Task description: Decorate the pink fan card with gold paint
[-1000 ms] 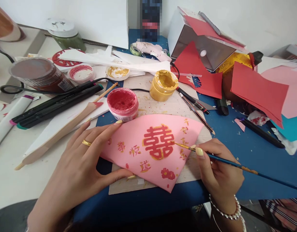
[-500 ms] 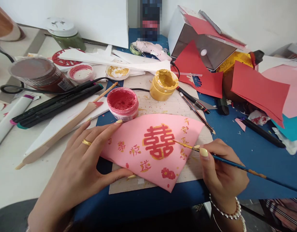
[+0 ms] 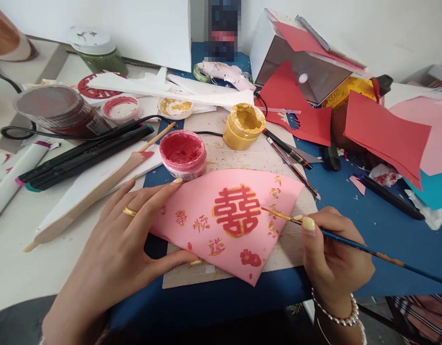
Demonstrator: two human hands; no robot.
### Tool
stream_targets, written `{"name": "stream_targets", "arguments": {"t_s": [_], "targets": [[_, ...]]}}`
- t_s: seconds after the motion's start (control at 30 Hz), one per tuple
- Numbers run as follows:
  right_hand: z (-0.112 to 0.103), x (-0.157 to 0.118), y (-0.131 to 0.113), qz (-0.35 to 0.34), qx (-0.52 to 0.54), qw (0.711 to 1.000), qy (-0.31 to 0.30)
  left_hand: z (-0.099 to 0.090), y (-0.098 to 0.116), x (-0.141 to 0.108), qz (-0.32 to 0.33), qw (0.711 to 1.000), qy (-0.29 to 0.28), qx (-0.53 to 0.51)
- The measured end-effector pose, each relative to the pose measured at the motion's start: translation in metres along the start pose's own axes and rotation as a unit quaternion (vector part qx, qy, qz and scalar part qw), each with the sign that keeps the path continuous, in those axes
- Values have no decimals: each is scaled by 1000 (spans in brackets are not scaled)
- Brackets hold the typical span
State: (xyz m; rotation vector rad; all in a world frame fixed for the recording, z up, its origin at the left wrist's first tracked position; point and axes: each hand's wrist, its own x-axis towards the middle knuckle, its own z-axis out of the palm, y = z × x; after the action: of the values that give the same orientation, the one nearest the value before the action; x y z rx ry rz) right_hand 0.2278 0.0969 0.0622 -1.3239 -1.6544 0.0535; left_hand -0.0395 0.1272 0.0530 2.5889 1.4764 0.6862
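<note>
A pink paper fan shape [image 3: 202, 191] lies on a pale board, painted with a large red double character [image 3: 238, 210] edged in gold, smaller characters and red flowers. My left hand [image 3: 125, 239], fingers spread, rests on the left part of the paper with thumb at its lower edge. In my right hand [image 3: 335, 254] a thin blue paintbrush [image 3: 353, 244] is pinched near its bristles; the reddish tip is just right of the double character. Whether the tip touches the paper I cannot tell. Behind the paper stand an open red paint jar [image 3: 183, 155] and an open yellow paint jar [image 3: 244, 127].
Black markers [image 3: 87, 158] and a wooden stick [image 3: 87, 206] lie at the left, near a brown jar [image 3: 59, 112]. Another brush [image 3: 292, 165] and a cutter [image 3: 289, 148] lie behind the paper's right corner. Red paper [image 3: 386, 136] and a grey-fronted box [image 3: 296, 62] stand back right.
My right hand and the brush have shifted slightly right, taking the tip from the double character's right edge to just beside it. My left hand and the paper look unmoved.
</note>
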Motion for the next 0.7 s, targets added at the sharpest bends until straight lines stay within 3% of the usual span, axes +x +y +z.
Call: {"name": "stream_targets", "arguments": {"t_s": [0.3, 0.5, 0.7], "targets": [[-4, 2, 1, -13, -9, 998, -67, -2, 1, 2, -1, 1000, -11, -5], [-1, 1, 1, 0, -1, 1000, -3, -2, 1, 2, -4, 1000, -17, -6], [-1, 1, 1, -2, -12, 1000, -27, 0, 1, 2, -5, 1000, -16, -4]]}}
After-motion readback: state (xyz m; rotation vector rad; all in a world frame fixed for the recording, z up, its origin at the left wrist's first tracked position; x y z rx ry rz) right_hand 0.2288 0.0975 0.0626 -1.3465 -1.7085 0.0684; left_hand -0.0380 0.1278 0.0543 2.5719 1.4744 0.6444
